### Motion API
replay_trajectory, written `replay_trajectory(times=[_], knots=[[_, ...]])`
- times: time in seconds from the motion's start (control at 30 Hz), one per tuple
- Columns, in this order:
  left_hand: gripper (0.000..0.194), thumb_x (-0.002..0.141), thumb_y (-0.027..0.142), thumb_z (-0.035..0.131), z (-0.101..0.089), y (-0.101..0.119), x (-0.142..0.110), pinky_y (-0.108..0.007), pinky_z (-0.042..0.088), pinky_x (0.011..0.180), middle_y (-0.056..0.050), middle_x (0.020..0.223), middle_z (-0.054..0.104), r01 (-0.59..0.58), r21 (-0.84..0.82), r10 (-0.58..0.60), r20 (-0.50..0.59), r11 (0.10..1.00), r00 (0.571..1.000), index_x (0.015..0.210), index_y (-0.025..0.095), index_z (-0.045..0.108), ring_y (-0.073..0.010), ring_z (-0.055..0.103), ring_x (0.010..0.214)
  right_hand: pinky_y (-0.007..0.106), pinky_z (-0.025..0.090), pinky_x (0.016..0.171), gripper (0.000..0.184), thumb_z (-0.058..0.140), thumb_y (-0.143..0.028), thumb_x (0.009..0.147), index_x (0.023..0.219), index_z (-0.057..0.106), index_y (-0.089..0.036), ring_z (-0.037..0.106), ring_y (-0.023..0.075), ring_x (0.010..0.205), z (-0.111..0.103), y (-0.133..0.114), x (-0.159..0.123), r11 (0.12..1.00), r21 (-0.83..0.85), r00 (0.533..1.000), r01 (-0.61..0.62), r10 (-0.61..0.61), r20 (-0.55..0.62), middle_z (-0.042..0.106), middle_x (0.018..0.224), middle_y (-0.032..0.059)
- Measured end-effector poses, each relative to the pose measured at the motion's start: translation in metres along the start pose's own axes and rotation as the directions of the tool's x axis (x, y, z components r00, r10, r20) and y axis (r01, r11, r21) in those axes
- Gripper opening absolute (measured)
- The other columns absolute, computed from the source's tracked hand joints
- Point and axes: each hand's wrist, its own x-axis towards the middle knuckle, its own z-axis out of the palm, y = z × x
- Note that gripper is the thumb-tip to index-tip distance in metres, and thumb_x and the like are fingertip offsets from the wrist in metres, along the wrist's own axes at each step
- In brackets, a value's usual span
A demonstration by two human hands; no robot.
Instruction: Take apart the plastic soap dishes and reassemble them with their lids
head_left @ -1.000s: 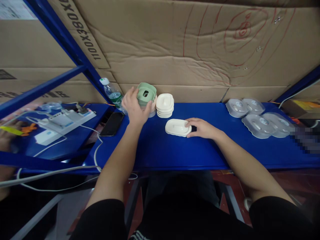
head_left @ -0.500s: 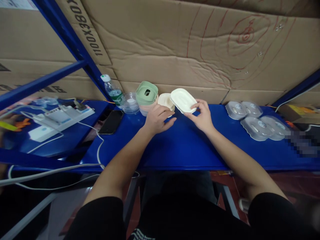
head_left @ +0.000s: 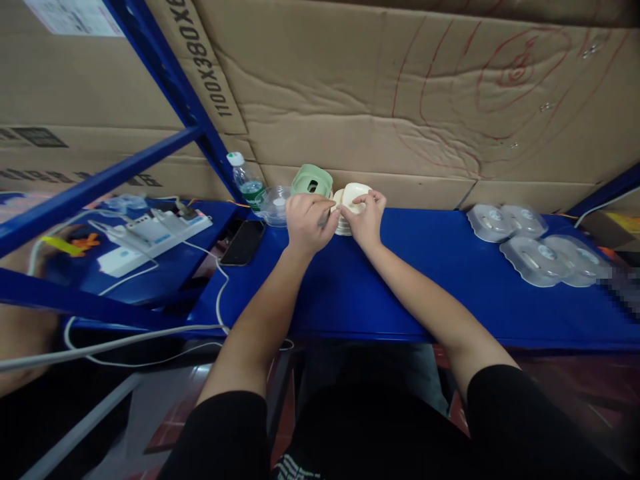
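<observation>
My right hand (head_left: pixel 367 219) grips a cream-coloured rounded plastic lid (head_left: pixel 356 191) by its near edge, thumb and fingers closed on it. Beneath and beside this lid is a stack of cream pieces (head_left: pixel 343 231), partly covered by my hands. My left hand (head_left: pixel 311 223) is closed in a pinch at the left side of the cream pieces, close to my right fingertips. What lies between its fingers is hidden. Just behind my left hand stands a green square container (head_left: pixel 313 181) with a dark slot in its top.
Left of my hands are clear plastic tubs (head_left: pixel 275 207), a water bottle (head_left: pixel 247 181) and a black phone (head_left: pixel 243 243). Clear packs (head_left: pixel 537 260) lie at the right on the blue table (head_left: pixel 400 287). A power strip (head_left: pixel 155 243) and another person's arm (head_left: pixel 27 333) are at far left.
My right hand has moved left with the cream lid, bringing it over the cream stack. My left fingers have closed into a pinch. The whole view has shifted slightly.
</observation>
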Motion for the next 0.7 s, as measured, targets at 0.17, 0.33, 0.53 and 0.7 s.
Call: replay_trajectory(times=[0.17, 0.33, 0.53, 0.7], knots=[[0.037, 0.105, 0.055, 0.054, 0.005, -0.007, 0.001, -0.05, 0.044, 0.1, -0.009, 0.104, 0.076, 0.023, 0.024, -0.02, -0.081, 0.999, 0.997, 0.103, 0.024, 0.075, -0.0287, 0.068, 0.105, 0.061, 0.034, 0.131, 0.049, 0.087, -0.038, 0.084, 0.125, 0.062, -0.025, 0.036, 0.0378, 0.159, -0.002, 0.014, -0.005, 0.996, 0.002, 0.994, 0.092, -0.092, 0.066, 0.035, 0.16, 0.0177], [0.034, 0.105, 0.053, 0.056, 0.01, -0.008, 0.0, -0.046, 0.046, 0.097, -0.008, 0.103, 0.077, 0.016, 0.062, -0.009, -0.111, 0.998, 0.994, 0.099, 0.025, 0.075, -0.027, 0.069, 0.102, 0.061, 0.032, 0.133, 0.07, 0.088, -0.044, 0.084, 0.143, 0.056, -0.024, 0.028, 0.0397, 0.164, -0.005, 0.026, -0.009, 0.992, -0.036, 0.987, 0.12, -0.115, 0.111, 0.023, 0.171, 0.0203], [0.036, 0.106, 0.052, 0.055, 0.014, -0.013, -0.003, -0.047, 0.046, 0.095, -0.008, 0.101, 0.077, 0.014, 0.042, -0.008, -0.124, 0.999, 0.992, 0.101, 0.024, 0.075, -0.0274, 0.069, 0.101, 0.065, 0.034, 0.132, 0.095, 0.095, -0.044, 0.075, 0.156, 0.05, -0.027, 0.029, 0.0422, 0.165, -0.006, 0.034, -0.013, 0.994, -0.059, 0.959, 0.089, -0.07, 0.276, 0.025, 0.175, 0.0193], [0.036, 0.106, 0.052, 0.054, 0.014, -0.01, -0.002, -0.047, 0.046, 0.095, -0.009, 0.102, 0.077, 0.009, 0.015, -0.007, -0.08, 1.0, 0.997, 0.102, 0.023, 0.075, -0.0272, 0.069, 0.102, 0.059, 0.041, 0.13, 0.064, 0.088, -0.04, 0.085, 0.143, 0.063, -0.026, 0.04, 0.0368, 0.16, -0.009, 0.041, -0.009, 0.99, -0.075, 0.951, 0.122, -0.095, 0.294, 0.04, 0.169, 0.0173]])
